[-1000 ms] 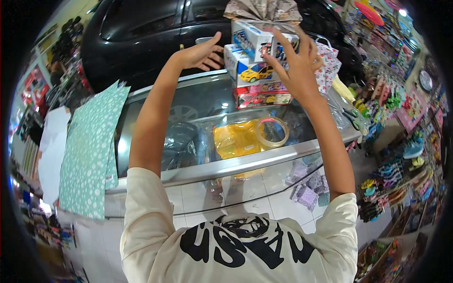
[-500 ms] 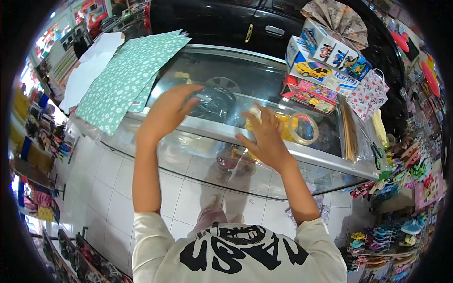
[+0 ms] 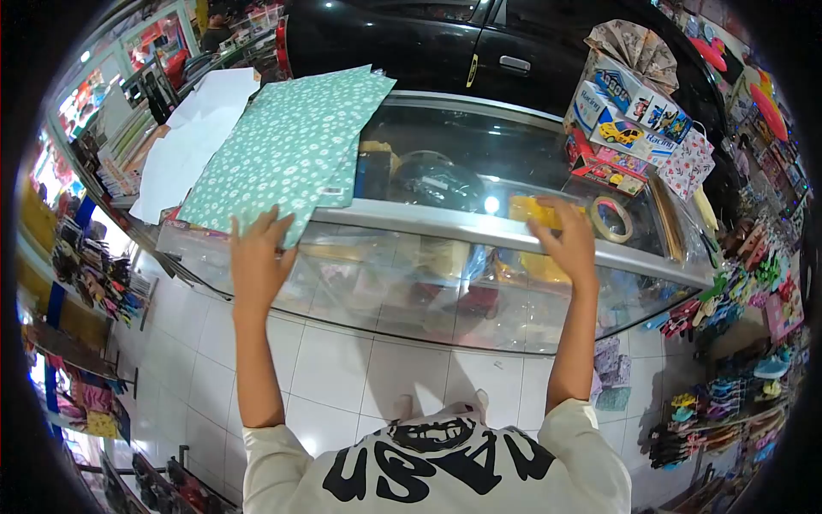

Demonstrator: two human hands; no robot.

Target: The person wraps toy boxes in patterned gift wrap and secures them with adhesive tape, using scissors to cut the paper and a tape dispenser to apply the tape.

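Observation:
My left hand lies at the near corner of green wrapping paper printed with white flowers. Its fingers are spread over the paper's lower edge. The paper rests on a glass display counter, partly over some white paper. Over the counter's metal front rail, my right hand has its fingers apart and holds nothing. A roll of clear tape lies just right of its fingertips, and something yellow shows behind them.
Toy boxes are stacked at the counter's back right, with a folded paper fan above. A flowered gift bag stands beside them. Behind the counter is a black car. Racks of small goods line the right side.
My left hand has moved left and down onto the green paper's near edge. My right hand has shifted right, closer to the tape roll. The view has swung slightly left.

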